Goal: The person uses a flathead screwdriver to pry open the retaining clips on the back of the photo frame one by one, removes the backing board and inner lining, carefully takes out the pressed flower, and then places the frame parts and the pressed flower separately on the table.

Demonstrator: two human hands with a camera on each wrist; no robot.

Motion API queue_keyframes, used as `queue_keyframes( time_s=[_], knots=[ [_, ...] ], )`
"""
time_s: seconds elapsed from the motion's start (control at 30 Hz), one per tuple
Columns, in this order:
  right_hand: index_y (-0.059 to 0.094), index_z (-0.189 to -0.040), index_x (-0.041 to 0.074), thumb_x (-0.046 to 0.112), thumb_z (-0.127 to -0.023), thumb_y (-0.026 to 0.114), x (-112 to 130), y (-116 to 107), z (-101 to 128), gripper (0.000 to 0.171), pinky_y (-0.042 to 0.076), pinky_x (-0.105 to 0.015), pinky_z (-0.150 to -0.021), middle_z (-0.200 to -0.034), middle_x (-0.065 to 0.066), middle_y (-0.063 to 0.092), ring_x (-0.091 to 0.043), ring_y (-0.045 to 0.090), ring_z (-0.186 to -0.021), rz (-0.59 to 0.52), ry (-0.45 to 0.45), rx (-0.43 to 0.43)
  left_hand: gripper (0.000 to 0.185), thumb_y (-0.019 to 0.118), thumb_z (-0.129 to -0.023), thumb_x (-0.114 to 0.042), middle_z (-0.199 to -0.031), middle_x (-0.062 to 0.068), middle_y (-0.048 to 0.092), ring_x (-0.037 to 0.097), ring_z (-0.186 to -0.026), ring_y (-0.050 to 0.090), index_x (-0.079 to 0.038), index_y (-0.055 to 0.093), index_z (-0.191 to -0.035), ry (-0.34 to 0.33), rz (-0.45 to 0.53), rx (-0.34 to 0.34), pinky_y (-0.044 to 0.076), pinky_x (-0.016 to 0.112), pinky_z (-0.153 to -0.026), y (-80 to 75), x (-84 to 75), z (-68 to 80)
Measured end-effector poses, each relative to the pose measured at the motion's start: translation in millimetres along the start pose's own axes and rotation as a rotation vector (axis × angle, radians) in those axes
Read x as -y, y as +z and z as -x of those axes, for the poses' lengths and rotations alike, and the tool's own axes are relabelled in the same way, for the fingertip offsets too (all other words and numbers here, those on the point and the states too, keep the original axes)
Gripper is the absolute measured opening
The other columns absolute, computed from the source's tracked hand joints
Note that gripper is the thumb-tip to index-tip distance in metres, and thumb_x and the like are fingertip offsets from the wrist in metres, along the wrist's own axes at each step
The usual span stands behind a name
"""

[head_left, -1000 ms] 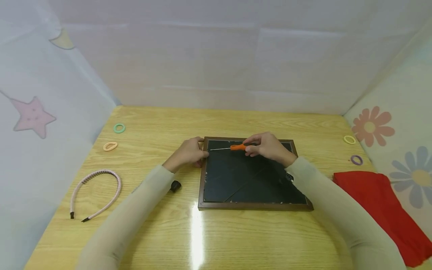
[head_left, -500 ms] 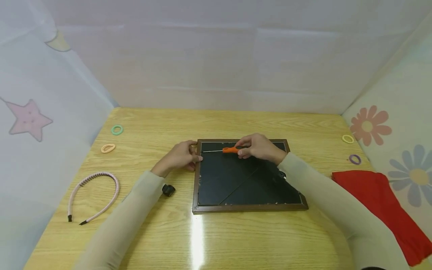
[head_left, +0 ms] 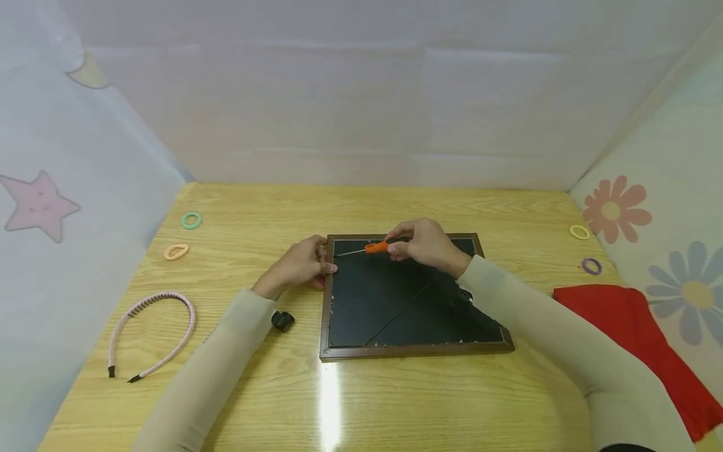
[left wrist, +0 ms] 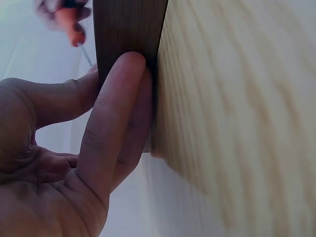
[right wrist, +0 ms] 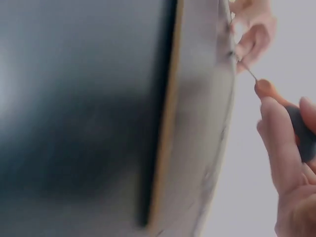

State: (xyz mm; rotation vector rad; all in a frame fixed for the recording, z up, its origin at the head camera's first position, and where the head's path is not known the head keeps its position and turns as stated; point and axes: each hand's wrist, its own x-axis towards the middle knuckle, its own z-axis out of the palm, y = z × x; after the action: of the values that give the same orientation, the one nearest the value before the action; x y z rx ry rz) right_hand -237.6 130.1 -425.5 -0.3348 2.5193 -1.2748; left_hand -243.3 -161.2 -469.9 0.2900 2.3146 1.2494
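Observation:
A picture frame (head_left: 416,359) with a brown border lies back side up on the table, its black backing board (head_left: 390,301) showing. My left hand (head_left: 296,267) grips the frame's left side near the far corner. In the left wrist view, its fingers (left wrist: 106,118) lie along the outer side and the thumb (left wrist: 61,101) reaches over the top. My right hand (head_left: 429,245) holds a screwdriver (head_left: 375,247) by its orange and black handle. The thin metal shaft points left, its tip at the border's inner edge, close to the left thumb. In the right wrist view, the fingers (right wrist: 279,143) wrap the handle.
A pink headband (head_left: 192,320) and green and orange hair ties (head_left: 191,220) lie left. On the right are a yellow hair tie (head_left: 579,232), a purple hair tie (head_left: 591,266) and a red cloth (head_left: 621,326). Printed sheets (head_left: 339,113) enclose the table (head_left: 271,402).
The view has shifted slightly. The screwdriver has tilted, with its handle higher and its tip down at the frame's left border. My left hand keeps its hold on the frame.

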Motion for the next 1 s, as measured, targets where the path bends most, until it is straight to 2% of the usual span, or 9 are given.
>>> queue_keyframes(
  time_s=[0.13, 0.23, 0.37, 0.47, 0.53, 0.67, 0.83, 1.0],
  knots=[
    [0.073, -0.113, 0.010, 0.021, -0.094, 0.073, 22.7, 10.3, 0.1, 0.022, 0.065, -0.036, -0.068, -0.091, -0.006, 0.080, -0.029, 0.078, -0.084, 0.073, -0.144, -0.116, 0.079, 0.073, -0.093, -0.011, -0.114, 0.017, 0.057, 0.021, -0.072, 0.073, 0.001, 0.027, -0.156, 0.007, 0.002, -0.006, 0.066, 0.038, -0.064, -0.5, 0.4, -0.9],
    [0.074, -0.110, 0.011, 0.023, -0.096, 0.071, 38.5, 18.4, -4.1, 0.019, 0.061, -0.029, -0.060, -0.086, -0.002, 0.078, -0.020, 0.075, -0.074, 0.134, -0.264, -0.176, 0.078, 0.073, -0.094, -0.012, -0.114, 0.017, 0.057, 0.020, -0.072, 0.073, 0.002, 0.027, -0.155, 0.018, -0.005, -0.001, 0.066, 0.037, -0.064, 1.3, 0.5, -2.5],
    [0.073, -0.106, 0.011, 0.025, -0.098, 0.068, 56.5, 28.7, -11.2, 0.017, 0.049, -0.022, -0.050, -0.079, 0.000, 0.075, -0.009, 0.061, -0.056, 0.224, -0.385, -0.208, 0.077, 0.073, -0.094, -0.013, -0.113, 0.017, 0.058, 0.019, -0.072, 0.073, 0.003, 0.028, -0.154, 0.023, -0.018, 0.006, 0.066, 0.035, -0.063, 4.1, -0.2, -3.8],
    [0.072, -0.104, 0.009, 0.025, -0.098, 0.067, 68.6, 34.9, -15.8, 0.017, 0.037, -0.021, -0.045, -0.074, -0.001, 0.070, -0.010, 0.048, -0.048, 0.282, -0.454, -0.216, 0.073, 0.073, -0.094, -0.014, -0.111, 0.017, 0.058, 0.020, -0.072, 0.073, 0.001, 0.031, -0.152, 0.016, -0.026, 0.008, 0.066, 0.035, -0.063, 5.3, -1.2, -4.0],
    [0.072, -0.104, 0.008, 0.024, -0.098, 0.067, 76.4, 39.2, -18.9, 0.018, 0.033, -0.021, -0.045, -0.073, -0.001, 0.068, -0.010, 0.045, -0.047, 0.318, -0.494, -0.218, 0.070, 0.073, -0.094, -0.014, -0.110, 0.016, 0.059, 0.020, -0.071, 0.073, 0.000, 0.034, -0.150, 0.013, -0.030, 0.005, 0.066, 0.036, -0.063, 5.4, -1.7, -3.6],
    [0.072, -0.104, 0.007, 0.023, -0.098, 0.066, 90.7, 50.1, -25.7, 0.018, 0.033, -0.018, -0.046, -0.077, -0.002, 0.070, -0.008, 0.046, -0.049, 0.387, -0.559, -0.207, 0.057, 0.073, -0.094, -0.014, -0.103, 0.016, 0.062, 0.022, -0.069, 0.073, -0.003, 0.043, -0.141, 0.034, -0.042, 0.008, 0.066, 0.037, -0.061, 5.1, -1.2, -2.8],
    [0.071, -0.105, 0.006, 0.023, -0.099, 0.065, 105.9, 64.2, -32.6, 0.019, 0.026, -0.018, -0.047, -0.068, -0.001, 0.061, -0.008, 0.037, -0.047, 0.450, -0.610, -0.157, 0.028, 0.072, -0.095, -0.014, -0.092, 0.013, 0.065, 0.026, -0.068, 0.073, -0.006, 0.053, -0.114, 0.060, -0.066, 0.021, 0.066, 0.037, -0.062, 5.1, 0.4, -0.1],
    [0.070, -0.108, 0.004, 0.025, -0.100, 0.064, 113.2, 71.0, -36.4, 0.023, 0.022, -0.019, -0.048, -0.063, 0.000, 0.051, -0.008, 0.030, -0.047, 0.495, -0.630, -0.131, 0.023, 0.071, -0.095, -0.014, -0.091, 0.014, 0.063, 0.028, -0.068, 0.073, -0.008, 0.056, -0.112, 0.064, -0.066, 0.024, 0.066, 0.038, -0.063, 5.2, 0.6, 2.0]
  ],
)
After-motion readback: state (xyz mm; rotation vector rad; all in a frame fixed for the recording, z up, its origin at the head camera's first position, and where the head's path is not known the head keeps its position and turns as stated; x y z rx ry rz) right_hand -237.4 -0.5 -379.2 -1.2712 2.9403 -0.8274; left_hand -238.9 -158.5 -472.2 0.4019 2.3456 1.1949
